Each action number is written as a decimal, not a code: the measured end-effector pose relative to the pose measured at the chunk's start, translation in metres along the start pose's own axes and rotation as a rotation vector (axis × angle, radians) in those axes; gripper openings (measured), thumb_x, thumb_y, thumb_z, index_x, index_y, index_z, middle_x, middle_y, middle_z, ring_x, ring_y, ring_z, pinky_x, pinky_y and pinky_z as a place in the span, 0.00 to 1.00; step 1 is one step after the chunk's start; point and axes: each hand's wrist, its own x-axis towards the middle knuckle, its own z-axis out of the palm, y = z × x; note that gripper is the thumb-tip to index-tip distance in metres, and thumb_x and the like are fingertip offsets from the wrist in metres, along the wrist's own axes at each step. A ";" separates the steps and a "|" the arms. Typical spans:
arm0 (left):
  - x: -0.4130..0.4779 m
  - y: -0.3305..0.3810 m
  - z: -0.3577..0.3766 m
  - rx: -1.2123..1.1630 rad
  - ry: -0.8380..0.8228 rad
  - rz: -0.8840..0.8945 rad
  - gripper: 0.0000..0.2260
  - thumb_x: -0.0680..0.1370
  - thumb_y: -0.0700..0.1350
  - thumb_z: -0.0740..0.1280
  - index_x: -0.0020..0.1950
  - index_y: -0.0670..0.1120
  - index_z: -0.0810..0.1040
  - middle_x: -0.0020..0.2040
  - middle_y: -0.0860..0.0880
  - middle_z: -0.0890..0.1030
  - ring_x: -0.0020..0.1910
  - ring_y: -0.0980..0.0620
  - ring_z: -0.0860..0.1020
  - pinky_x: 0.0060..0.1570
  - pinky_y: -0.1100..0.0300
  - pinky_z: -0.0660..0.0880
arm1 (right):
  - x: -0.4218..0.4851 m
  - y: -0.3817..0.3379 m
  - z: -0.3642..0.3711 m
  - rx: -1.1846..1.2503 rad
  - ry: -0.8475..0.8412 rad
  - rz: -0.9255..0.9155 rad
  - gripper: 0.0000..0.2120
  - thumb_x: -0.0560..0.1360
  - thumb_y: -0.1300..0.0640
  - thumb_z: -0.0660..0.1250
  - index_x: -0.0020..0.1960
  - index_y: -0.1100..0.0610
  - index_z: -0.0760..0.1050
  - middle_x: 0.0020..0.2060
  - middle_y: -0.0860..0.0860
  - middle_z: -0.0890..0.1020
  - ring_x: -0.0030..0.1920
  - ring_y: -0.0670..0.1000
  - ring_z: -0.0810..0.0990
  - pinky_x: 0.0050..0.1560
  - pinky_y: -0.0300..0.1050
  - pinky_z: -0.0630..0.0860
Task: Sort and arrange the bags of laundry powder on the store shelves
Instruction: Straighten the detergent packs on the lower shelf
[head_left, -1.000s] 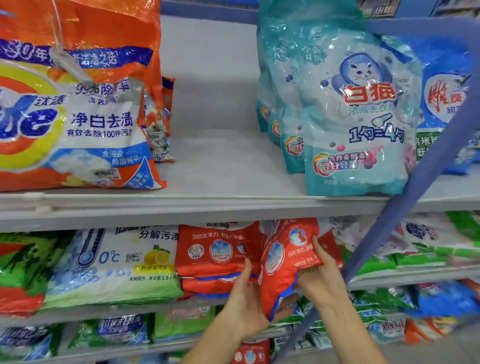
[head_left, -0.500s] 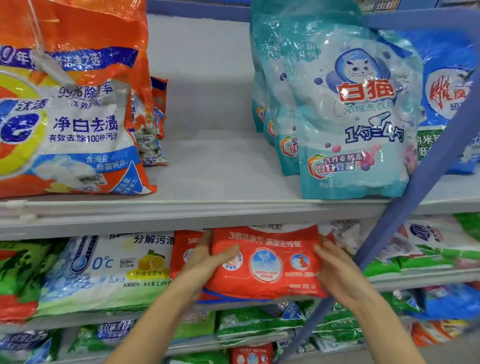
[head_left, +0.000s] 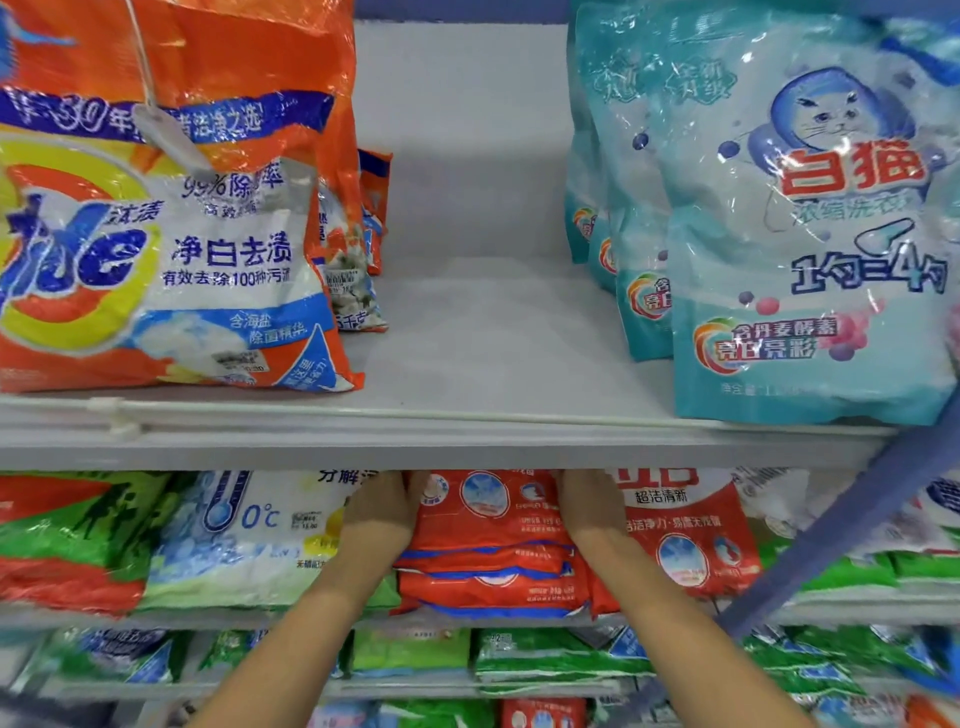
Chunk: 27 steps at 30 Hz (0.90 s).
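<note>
While set against either end of the top red plastic powder bag (head_left: 488, 512), left hand (head_left: 382, 512) and right hand (head_left: 587, 506) — fingertips lost behind the grey metal shelf lip (head_left: 467, 447), so cannot tell curled or flat. Sits atop the red stack (head_left: 493, 582), middle shelf. Could slither off if shoved unevenly — slick film — or drag lower bags forward. Far end unseen.

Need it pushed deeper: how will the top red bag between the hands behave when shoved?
Probably floppy: the top red bag drapes over the stack beneath, film creased, so it may buckle rather than slide. The glossy plastic looks slippery, so it could skid off the pile. Likely dense, judging by its plump fill.
</note>
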 end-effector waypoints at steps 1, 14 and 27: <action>0.000 0.000 0.001 0.020 -0.007 0.013 0.20 0.83 0.55 0.53 0.59 0.41 0.74 0.57 0.38 0.79 0.57 0.39 0.77 0.53 0.52 0.70 | 0.000 0.000 0.001 -0.010 0.006 0.004 0.12 0.81 0.58 0.54 0.52 0.59 0.76 0.52 0.56 0.81 0.52 0.56 0.80 0.49 0.46 0.73; -0.025 -0.007 -0.008 0.188 0.162 0.136 0.23 0.81 0.59 0.55 0.65 0.42 0.70 0.59 0.41 0.77 0.49 0.40 0.80 0.44 0.51 0.75 | -0.048 0.007 -0.010 0.131 0.361 -0.032 0.17 0.78 0.58 0.63 0.65 0.61 0.69 0.58 0.59 0.76 0.50 0.59 0.79 0.42 0.48 0.76; -0.075 -0.021 -0.030 -0.607 0.077 0.342 0.05 0.76 0.42 0.69 0.47 0.51 0.76 0.42 0.54 0.80 0.42 0.57 0.78 0.39 0.66 0.76 | -0.188 0.058 -0.064 0.790 0.640 0.142 0.12 0.76 0.67 0.63 0.51 0.51 0.76 0.47 0.48 0.81 0.46 0.42 0.79 0.44 0.30 0.75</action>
